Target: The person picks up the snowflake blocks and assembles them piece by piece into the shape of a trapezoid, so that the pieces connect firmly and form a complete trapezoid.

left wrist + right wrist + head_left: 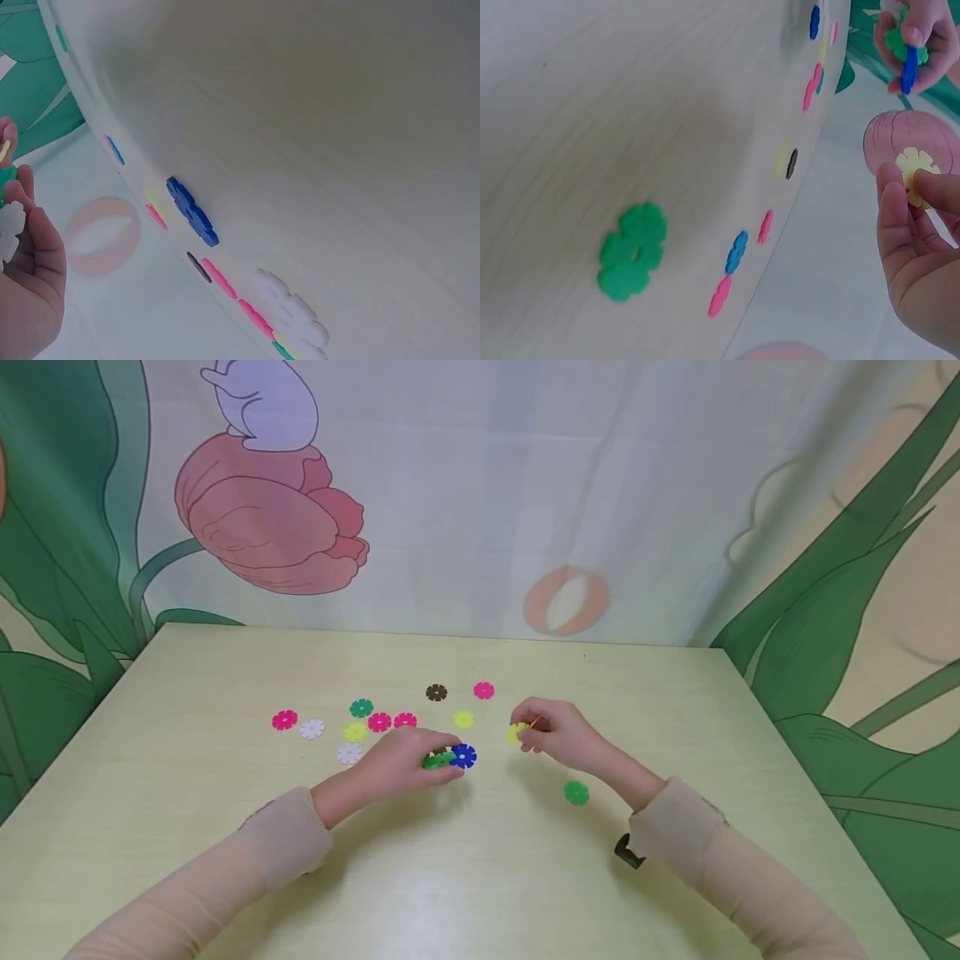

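My left hand point(397, 764) grips a green flower-shaped disc point(437, 762) and a blue flower-shaped disc point(464, 756) that stands against it, above the table. In the left wrist view a white disc point(10, 229) also shows in that hand. To its right, my right hand point(566, 735) pinches a yellow flower-shaped disc point(915, 160) between thumb and fingers. The two hands are apart, and so are the discs they hold. A loose green disc point(576, 792) lies on the table below the right hand.
Flat on the table point(480, 877) are pink point(285, 720), white point(312, 728), yellow point(463, 719) and brown point(437, 692) discs, mostly left and behind the hands. Another blue disc point(193, 211) lies near the left hand. A patterned curtain point(450, 527) hangs behind.
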Action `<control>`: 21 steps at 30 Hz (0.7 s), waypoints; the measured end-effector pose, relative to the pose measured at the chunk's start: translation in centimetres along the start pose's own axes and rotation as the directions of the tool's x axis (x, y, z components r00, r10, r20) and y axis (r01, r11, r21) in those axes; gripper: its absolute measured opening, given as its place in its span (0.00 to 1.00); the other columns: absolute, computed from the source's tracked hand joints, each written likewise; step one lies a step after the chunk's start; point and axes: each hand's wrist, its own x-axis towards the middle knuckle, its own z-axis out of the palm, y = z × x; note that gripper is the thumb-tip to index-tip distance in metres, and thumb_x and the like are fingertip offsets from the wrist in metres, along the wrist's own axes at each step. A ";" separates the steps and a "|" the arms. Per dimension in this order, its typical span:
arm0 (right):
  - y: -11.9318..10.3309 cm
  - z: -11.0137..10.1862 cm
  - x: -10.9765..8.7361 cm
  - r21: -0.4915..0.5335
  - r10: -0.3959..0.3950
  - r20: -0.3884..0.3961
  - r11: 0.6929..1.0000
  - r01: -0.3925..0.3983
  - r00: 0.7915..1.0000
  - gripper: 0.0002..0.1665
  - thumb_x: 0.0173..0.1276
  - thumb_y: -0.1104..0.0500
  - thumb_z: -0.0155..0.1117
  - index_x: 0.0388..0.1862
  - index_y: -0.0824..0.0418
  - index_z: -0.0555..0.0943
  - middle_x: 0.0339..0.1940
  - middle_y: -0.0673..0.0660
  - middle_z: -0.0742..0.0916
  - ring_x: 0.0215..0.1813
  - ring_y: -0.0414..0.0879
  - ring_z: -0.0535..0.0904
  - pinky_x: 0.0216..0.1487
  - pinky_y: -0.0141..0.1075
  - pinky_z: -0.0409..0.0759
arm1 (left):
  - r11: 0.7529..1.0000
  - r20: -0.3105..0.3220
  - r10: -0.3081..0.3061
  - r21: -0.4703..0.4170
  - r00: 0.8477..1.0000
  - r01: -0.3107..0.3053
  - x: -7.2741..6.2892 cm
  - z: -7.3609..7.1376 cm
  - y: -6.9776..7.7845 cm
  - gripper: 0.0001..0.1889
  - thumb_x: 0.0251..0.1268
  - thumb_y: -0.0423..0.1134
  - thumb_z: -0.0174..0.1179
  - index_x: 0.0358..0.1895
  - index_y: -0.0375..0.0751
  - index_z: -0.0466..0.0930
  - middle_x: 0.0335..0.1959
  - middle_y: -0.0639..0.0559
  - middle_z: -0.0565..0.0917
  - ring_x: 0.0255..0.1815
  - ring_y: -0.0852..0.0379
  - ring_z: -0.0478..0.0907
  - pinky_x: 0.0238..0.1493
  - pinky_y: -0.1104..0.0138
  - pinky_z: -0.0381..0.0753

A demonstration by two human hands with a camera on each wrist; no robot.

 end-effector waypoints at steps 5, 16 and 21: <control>-0.8 0.8 -0.1 -0.017 -0.040 0.032 0.999 0.041 0.999 0.09 0.60 0.69 0.56 0.40 0.63 0.77 0.34 0.60 0.82 0.33 0.56 0.79 0.34 0.33 0.78 | 0.999 0.008 0.000 -0.032 1.000 0.000 0.2 0.2 0.1 0.16 0.52 0.48 0.61 0.44 0.46 0.79 0.32 0.58 0.82 0.27 0.66 0.72 0.29 0.76 0.71; -0.9 2.5 0.0 -0.024 -0.138 0.044 0.990 0.139 0.989 0.11 0.58 0.70 0.58 0.41 0.64 0.79 0.38 0.63 0.83 0.31 0.44 0.81 0.34 0.29 0.78 | 0.998 0.012 0.039 -0.051 0.999 -0.038 0.5 0.4 -0.1 0.13 0.53 0.48 0.61 0.40 0.48 0.79 0.27 0.62 0.80 0.23 0.67 0.70 0.27 0.75 0.71; -0.8 3.0 0.0 -0.017 -0.139 0.028 0.990 0.139 0.990 0.11 0.57 0.70 0.59 0.41 0.66 0.79 0.35 0.62 0.83 0.32 0.43 0.80 0.33 0.28 0.78 | 0.997 0.023 0.046 -0.067 0.999 -0.045 0.5 0.5 -0.2 0.11 0.53 0.47 0.61 0.38 0.48 0.79 0.23 0.64 0.78 0.21 0.67 0.69 0.25 0.75 0.70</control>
